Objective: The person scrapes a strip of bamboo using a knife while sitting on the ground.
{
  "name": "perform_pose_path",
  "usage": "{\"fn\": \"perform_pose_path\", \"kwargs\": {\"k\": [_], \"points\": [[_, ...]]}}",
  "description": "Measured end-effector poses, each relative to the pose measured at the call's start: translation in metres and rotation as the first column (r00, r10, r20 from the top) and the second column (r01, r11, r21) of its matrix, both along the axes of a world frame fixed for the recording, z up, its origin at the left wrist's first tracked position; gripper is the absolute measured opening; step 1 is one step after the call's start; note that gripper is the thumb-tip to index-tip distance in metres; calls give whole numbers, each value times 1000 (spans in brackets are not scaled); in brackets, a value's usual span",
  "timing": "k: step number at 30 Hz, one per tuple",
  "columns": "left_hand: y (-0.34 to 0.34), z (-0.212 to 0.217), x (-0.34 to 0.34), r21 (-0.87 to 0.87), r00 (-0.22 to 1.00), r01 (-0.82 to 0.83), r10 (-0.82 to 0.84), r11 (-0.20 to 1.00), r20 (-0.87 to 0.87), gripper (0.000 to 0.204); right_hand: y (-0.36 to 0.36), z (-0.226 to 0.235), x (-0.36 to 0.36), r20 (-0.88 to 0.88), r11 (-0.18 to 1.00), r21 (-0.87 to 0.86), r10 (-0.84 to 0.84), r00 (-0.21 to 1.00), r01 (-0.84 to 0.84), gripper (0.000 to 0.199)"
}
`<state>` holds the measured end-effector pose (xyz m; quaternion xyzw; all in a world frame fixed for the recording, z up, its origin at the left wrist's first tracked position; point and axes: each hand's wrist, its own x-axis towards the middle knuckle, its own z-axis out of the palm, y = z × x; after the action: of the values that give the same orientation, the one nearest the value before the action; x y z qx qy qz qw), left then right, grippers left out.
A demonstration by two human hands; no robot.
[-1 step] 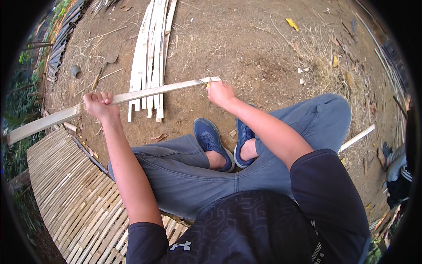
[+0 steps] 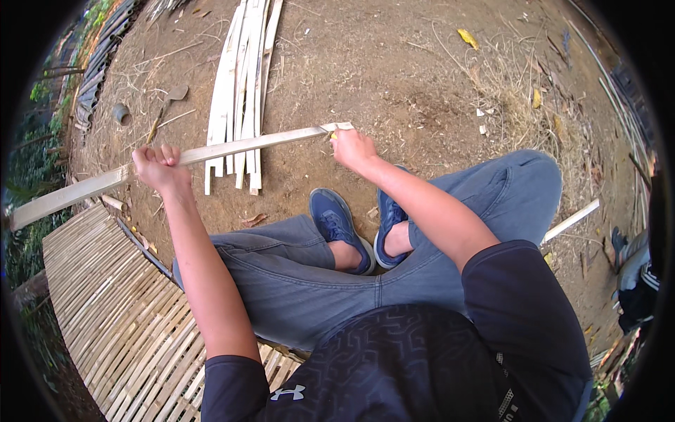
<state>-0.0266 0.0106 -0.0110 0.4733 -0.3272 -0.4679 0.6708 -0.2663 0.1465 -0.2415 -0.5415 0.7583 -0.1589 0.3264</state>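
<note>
While seated cross-legged on a woven bamboo mat (image 2: 105, 316), person holds a long bamboo strip (image 2: 232, 148) across the body, above bare dirt ground (image 2: 394, 77). Strip = flat, thin, pale tan/cream, straight-edged; runs from far left of frame, low, up to the right w/ slight rise. Looks wider at the left end, narrower toward the right, though fisheye bends it. Right tip looks a bit ragged/split, w/ a small yellowish fleck near it; can't tell what that is.

L hand (image 2: 158, 167) closed in a fist round the strip approx mid-length, fingers curled over the top edge, knuckles up. R hand (image 2: 351, 148) closed at the strip's right end, fingers pinched just under the tip; whether it also holds a tool is not visible. Both arms extended fwd, bare forearms, dark short sleeves.

Behind the strip, touching the ground: a bundle of similar pale strips (image 2: 242, 91) laid side by side, running away from the person; the held strip crosses over them. Blue sneakers (image 2: 341, 225) tucked near knees, grey-blue jeans (image 2: 295, 274). Another pale strip (image 2: 571, 220) pokes out by the right knee. Dry grass + yellow leaves (image 2: 467, 36) upper right, small grey cup-like object (image 2: 121, 112) upper left, well apart from hands.
</note>
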Motion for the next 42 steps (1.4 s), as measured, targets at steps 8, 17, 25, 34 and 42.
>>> {"fn": "perform_pose_path", "kwargs": {"k": [8, 17, 25, 34, 42], "points": [[8, 6, -5, -66, 980, 197, -198, 978, -15, 37, 0, 11, 2, 44, 1000, -9, 8, 999, -7, 29], [6, 6, -3, -89, 955, 288, -292, 953, -39, 38, -2, 2, 0, 121, 996, 72, -53, 991, 44, 32], [6, 4, -2, -88, 957, 282, -287, 955, -41, 38, 0, 38, 21, 146, 995, -77, 74, 987, -64, 26], [7, 4, 0, -99, 952, 305, -306, 947, 2, 38, 0, 58, 23, 129, 991, -88, 114, 985, -104, 25], [6, 1, 2, -100, 954, 301, -300, 948, 26, 38, 2, 74, 34, 112, 973, -183, 166, 980, -144, 21]]}}
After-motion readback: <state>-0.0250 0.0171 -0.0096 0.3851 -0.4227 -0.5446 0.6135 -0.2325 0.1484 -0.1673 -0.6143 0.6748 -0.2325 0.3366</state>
